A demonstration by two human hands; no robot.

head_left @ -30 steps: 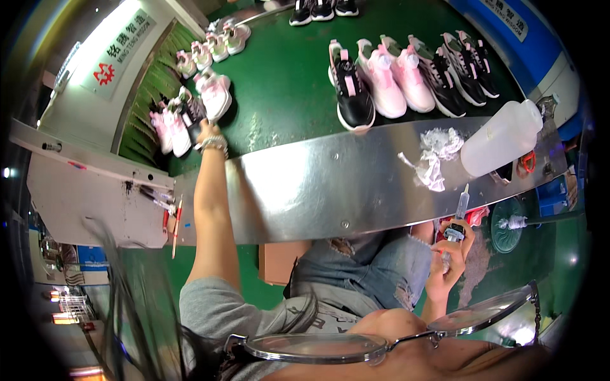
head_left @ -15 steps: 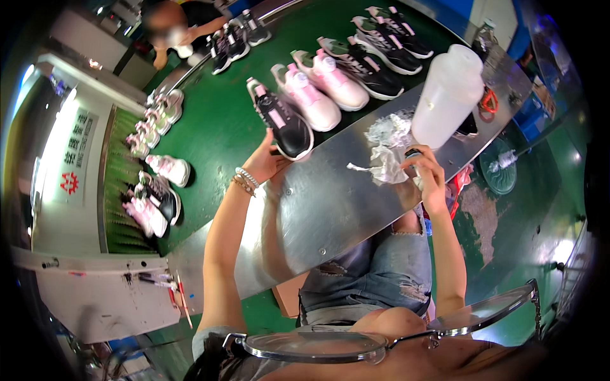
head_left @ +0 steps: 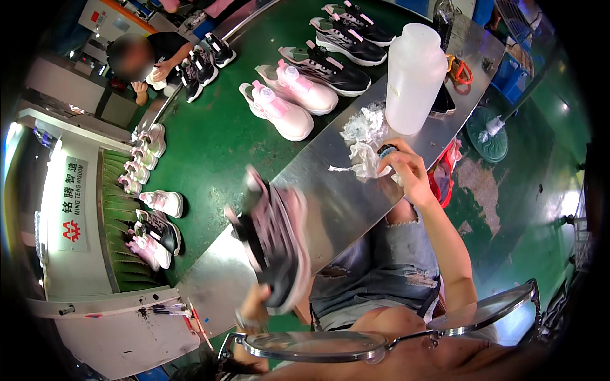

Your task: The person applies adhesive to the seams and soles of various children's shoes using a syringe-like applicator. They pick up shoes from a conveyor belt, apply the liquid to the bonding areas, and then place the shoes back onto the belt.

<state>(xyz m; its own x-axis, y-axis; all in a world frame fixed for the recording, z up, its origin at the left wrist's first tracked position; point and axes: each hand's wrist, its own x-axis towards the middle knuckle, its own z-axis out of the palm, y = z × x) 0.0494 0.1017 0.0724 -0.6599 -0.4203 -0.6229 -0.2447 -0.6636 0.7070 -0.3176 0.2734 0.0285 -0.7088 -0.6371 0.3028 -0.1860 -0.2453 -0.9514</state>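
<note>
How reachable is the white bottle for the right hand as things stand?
Likely yes: the right hand sits just below the white bottle in the picture, nothing apparent between them; the dark-ended item it holds might hamper a grip.

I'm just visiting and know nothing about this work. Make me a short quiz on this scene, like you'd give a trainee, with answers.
1. Which hand holds the black-and-pink sports shoe, blurred in the picture?
2. True or false: the milky-white plastic bottle is on the shiny grey metal strip along the table edge.
3. Which of these is closest to the right hand?
A, a pair of clear eyeglasses
B, a black-and-white sports shoe
C, a crumpled white sheet

Key:
1. The left hand.
2. True.
3. C; it lies right by the fingers.
</note>
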